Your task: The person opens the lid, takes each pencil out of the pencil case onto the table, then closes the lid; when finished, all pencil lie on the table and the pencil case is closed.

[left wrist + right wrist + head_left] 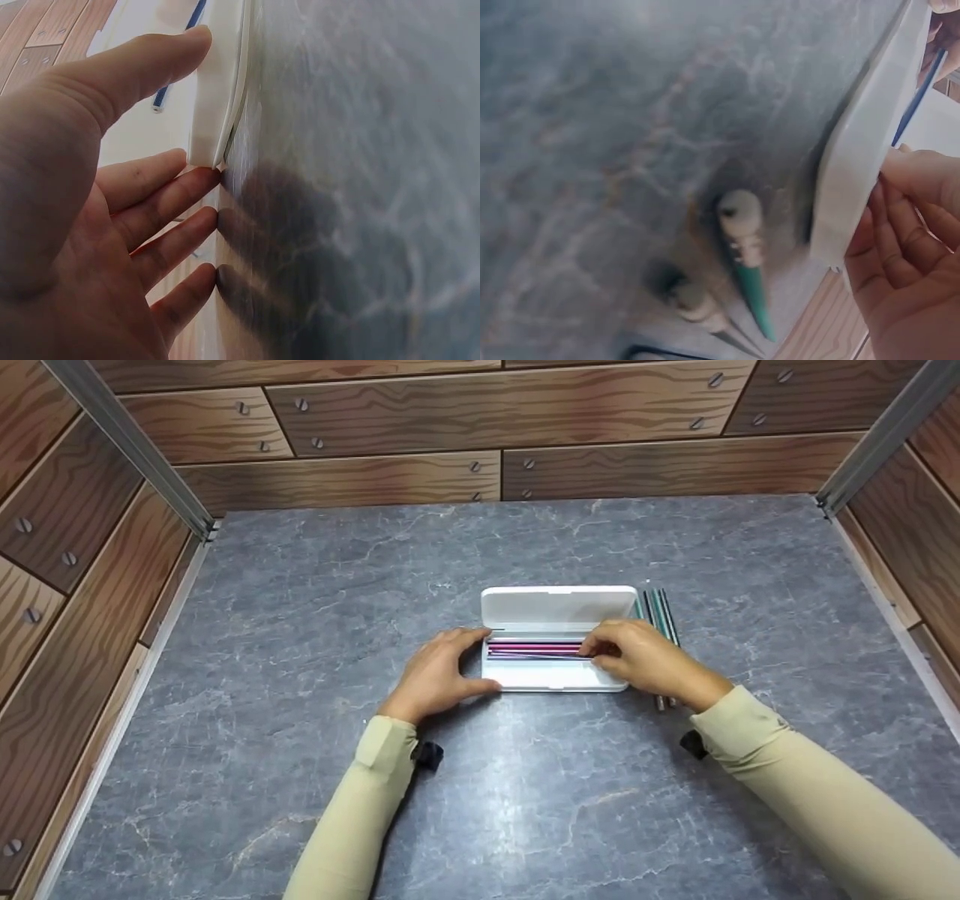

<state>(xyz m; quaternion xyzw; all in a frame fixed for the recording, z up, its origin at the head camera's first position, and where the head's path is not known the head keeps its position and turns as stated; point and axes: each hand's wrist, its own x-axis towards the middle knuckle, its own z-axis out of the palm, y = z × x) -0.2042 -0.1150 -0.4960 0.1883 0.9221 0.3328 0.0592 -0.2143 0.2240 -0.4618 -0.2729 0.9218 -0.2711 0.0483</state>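
Observation:
A white pencil case (555,675) lies with its lid (559,607) raised, and several pink, purple and blue pencils (532,647) lie lengthwise in it. My left hand (441,671) steadies the case's left end, thumb at the front corner and fingers at the back, none curled round it. At the right part of the case, my right hand (641,656) pinches a blue pencil (919,97) between thumb and fingers; its gripped end is hidden. That blue pencil's other end (159,99) shows inside the case in the left wrist view.
Several dark and green pencils (660,615) lie on the grey marbled table (300,607) just right of the case, partly under my right hand and wrist. Pale eraser ends (741,214) show in the right wrist view. Wood-patterned panels (390,412) surround the table.

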